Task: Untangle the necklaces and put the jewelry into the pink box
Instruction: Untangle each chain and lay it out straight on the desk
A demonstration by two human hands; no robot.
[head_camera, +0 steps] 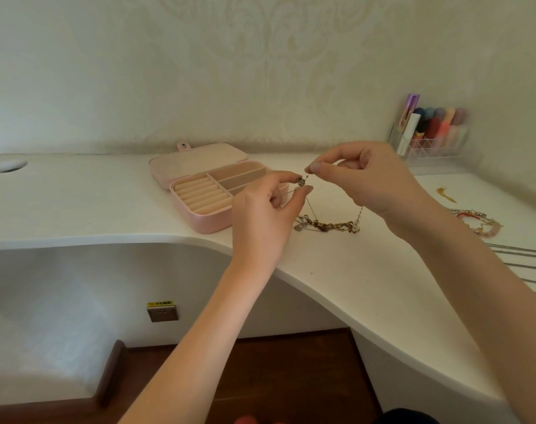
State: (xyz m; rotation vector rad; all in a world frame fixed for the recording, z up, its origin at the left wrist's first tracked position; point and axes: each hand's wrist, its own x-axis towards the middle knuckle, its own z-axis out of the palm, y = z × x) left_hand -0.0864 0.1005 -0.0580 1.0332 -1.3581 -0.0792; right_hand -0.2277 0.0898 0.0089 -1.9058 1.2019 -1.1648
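Note:
The pink box (199, 220) lies open on the white desk, its lid flat behind it, with ring rolls and long compartments inside. Just right of it, my left hand (265, 209) pinches a small round silver pendant (299, 180) on a thin chain. My right hand (374, 182) pinches the same chain a little to the right of the pendant. Both hands hover above the desk. From them the chain runs down to a tangle of gold and silver necklaces (328, 225) lying on the desk below.
More jewelry (478, 221), red and pink, lies at the right, with a small gold piece (445, 192) behind it. A clear organizer (435, 139) of colourful tubes stands against the wall. The desk's curved front edge (199, 240) runs below my hands. Thin grey cords (523, 258) cross the far right.

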